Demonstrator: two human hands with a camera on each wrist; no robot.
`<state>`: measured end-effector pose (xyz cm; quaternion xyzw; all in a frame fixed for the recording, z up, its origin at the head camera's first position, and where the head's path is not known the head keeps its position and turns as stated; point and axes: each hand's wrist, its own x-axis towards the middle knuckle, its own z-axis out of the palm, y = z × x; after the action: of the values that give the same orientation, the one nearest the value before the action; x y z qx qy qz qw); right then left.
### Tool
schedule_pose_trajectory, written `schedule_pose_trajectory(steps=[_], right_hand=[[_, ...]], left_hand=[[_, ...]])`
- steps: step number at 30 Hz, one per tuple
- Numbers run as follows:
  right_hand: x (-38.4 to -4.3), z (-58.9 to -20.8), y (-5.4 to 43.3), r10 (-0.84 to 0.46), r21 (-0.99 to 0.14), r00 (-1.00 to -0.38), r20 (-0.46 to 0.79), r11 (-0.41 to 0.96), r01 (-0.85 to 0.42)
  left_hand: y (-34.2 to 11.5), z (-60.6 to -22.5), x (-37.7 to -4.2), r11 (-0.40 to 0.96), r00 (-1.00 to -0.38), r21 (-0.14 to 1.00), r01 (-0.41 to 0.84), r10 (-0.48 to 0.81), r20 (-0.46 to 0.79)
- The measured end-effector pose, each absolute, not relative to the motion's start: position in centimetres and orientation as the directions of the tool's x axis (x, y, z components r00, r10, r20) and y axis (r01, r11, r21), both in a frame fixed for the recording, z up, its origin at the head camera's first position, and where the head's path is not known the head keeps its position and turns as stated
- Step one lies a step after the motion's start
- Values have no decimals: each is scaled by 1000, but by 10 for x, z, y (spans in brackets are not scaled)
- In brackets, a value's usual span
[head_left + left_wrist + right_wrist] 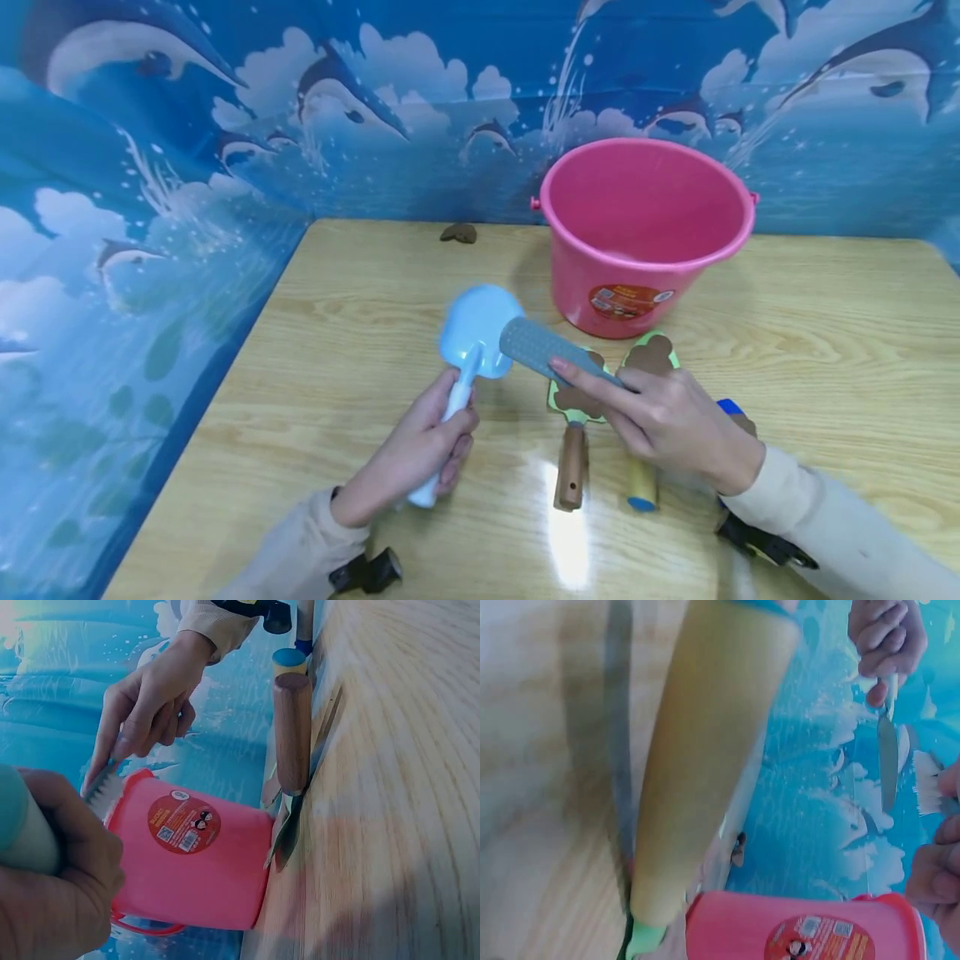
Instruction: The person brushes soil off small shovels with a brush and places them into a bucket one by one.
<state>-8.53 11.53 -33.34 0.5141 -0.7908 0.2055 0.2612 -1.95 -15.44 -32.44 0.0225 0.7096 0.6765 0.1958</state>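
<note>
In the head view my left hand point(431, 446) grips the handle of a light blue toy shovel point(480, 321), its blade pointing away from me. My right hand point(678, 412) holds a grey-blue scrub brush point(543, 346), index finger laid along its back. The brush head overlaps the right edge of the shovel blade in this view. White bristles point(928, 784) show in the right wrist view, on the side facing the shovel. Below the right hand lie a green trowel with a wooden handle point(572, 471) and another with a yellow handle point(642, 483); both blades carry brown patches.
A pink bucket point(630, 287) stands at the back right of the wooden table point(337, 333). One small brown piece point(459, 233) lies at the back edge. Partly hidden behind the right hand is a blue tool point(729, 407). A dolphin-print backdrop point(420, 108) borders the table.
</note>
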Motion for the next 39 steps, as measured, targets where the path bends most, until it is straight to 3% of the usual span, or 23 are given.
schedule_pose_trajectory(steps=[7, 17, 21, 32, 36, 39], right_hand=[[-85, -340, 109, -736, -69, -342, 584, 375, -924], [-92, -340, 99, -729, -108, -408, 549, 422, -900], [-97, -339, 93, -714, -105, -402, 572, 423, -900], [-120, -323, 87, -599, -240, -453, 660, 404, -883], [-106, -322, 89, -640, -221, -406, 653, 351, -910], [-90, -331, 91, -749, -162, -357, 558, 323, -932]], left_hand=[[-153, -325, -14, 258, -919, 960, -107, 344, -195], [-149, -328, -8, 404, -891, 914, -27, 405, -205], [-150, -327, -7, 418, -886, 908, -29, 409, -216], [-149, -326, -10, 364, -873, 927, -91, 419, -251], [-155, -328, -16, 344, -872, 932, -118, 413, -263], [-154, -332, -20, 321, -874, 939, -119, 415, -253]])
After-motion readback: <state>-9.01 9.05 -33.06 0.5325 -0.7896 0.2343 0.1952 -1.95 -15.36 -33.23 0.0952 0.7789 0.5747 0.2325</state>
